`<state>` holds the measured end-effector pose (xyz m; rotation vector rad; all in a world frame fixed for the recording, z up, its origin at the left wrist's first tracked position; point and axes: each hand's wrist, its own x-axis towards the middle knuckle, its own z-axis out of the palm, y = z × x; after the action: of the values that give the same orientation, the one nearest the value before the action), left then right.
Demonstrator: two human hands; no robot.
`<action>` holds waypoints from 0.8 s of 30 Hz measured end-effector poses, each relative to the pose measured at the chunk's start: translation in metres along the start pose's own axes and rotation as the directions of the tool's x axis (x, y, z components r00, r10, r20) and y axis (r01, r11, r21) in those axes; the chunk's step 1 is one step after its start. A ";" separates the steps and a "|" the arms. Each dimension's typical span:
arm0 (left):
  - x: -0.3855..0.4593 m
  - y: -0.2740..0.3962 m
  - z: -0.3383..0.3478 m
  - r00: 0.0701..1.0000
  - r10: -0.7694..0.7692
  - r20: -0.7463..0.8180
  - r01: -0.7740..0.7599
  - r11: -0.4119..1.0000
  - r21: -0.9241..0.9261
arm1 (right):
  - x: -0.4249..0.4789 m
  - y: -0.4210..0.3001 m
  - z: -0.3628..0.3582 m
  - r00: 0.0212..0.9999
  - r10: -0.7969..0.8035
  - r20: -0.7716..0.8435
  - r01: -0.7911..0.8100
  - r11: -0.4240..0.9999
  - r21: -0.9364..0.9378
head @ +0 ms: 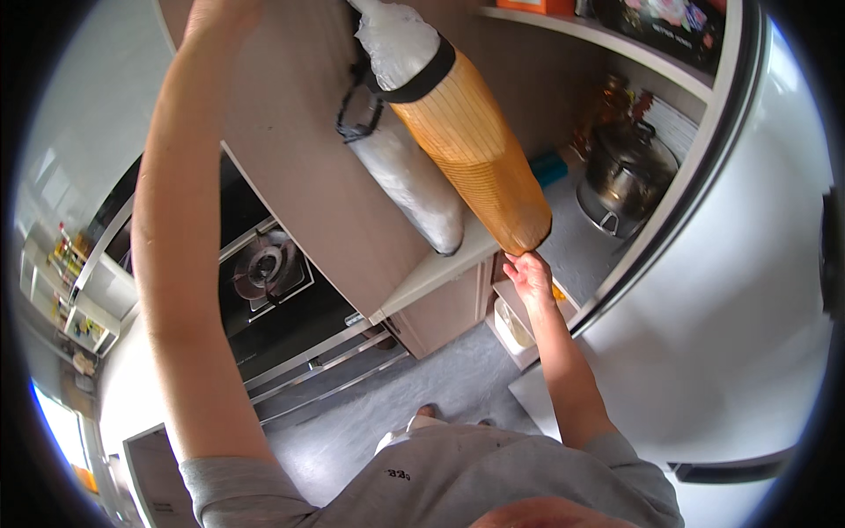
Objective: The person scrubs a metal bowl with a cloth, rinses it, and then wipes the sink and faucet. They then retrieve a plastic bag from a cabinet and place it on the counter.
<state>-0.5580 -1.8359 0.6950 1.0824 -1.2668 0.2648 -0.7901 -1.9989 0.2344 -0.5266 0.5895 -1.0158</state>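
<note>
An orange hanging bag holder [478, 148] with a black band hangs before me, clear plastic bags [399, 49] bulging out of its top. My right hand [531, 276] touches its bottom end; some fingertips are hidden there, so whether they grip it cannot be told. Beside it, to the left, hangs a slimmer holder of pale plastic [412, 188] with a dark cord loop. My left arm reaches up past the picture's top edge, and its hand is out of view. Both holders hang against the side panel of a tall cabinet [290, 132].
A gas hob [267, 267] lies to the left of the cabinet panel. On the right, a lidded steel pot [630, 168] stands on a grey counter below a shelf [614, 43]. A white refrigerator [713, 310] fills the far right. Below are a low cupboard [439, 310] and a white bin [511, 323].
</note>
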 end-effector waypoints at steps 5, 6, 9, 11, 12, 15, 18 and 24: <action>0.037 -0.009 -0.041 0.965 -0.116 -0.234 0.044 0.955 -0.294 | 0.021 0.011 0.023 0.999 0.029 0.028 -0.029 1.000 0.000; 0.044 -0.018 -0.055 0.966 -0.150 -0.210 0.065 0.929 -0.365 | 0.025 0.010 0.023 0.999 0.034 0.026 -0.034 0.999 -0.011; 0.057 -0.018 -0.072 0.976 -0.209 -0.064 0.151 0.855 -0.496 | 0.033 0.007 0.029 0.998 0.054 -0.016 -0.054 0.999 0.001; 0.050 -0.006 -0.072 0.972 -0.221 0.082 0.231 0.829 -0.509 | 0.042 0.003 0.027 0.996 0.081 -0.038 -0.081 0.997 0.004; 0.043 -0.007 -0.072 0.946 -0.248 0.209 0.288 0.937 -0.195 | 0.043 0.005 0.024 0.994 0.093 -0.061 -0.094 0.996 -0.010; -0.006 -0.005 -0.049 0.796 -0.369 0.480 0.127 0.877 0.464 | 0.036 0.008 0.012 0.980 0.171 -0.098 -0.177 0.983 -0.053; -0.053 0.006 -0.013 0.643 -0.493 0.585 -0.192 0.637 0.747 | 0.032 0.010 0.013 0.981 0.169 -0.091 -0.177 0.981 -0.085; -0.037 0.004 -0.044 0.883 -0.216 0.418 -0.246 0.545 0.802 | 0.047 0.011 0.016 0.989 0.127 -0.078 -0.135 0.985 -0.110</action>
<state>-0.5454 -1.7861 0.6695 2.0877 -1.6335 0.7186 -0.7541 -2.0337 0.2295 -0.5473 0.7397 -0.8821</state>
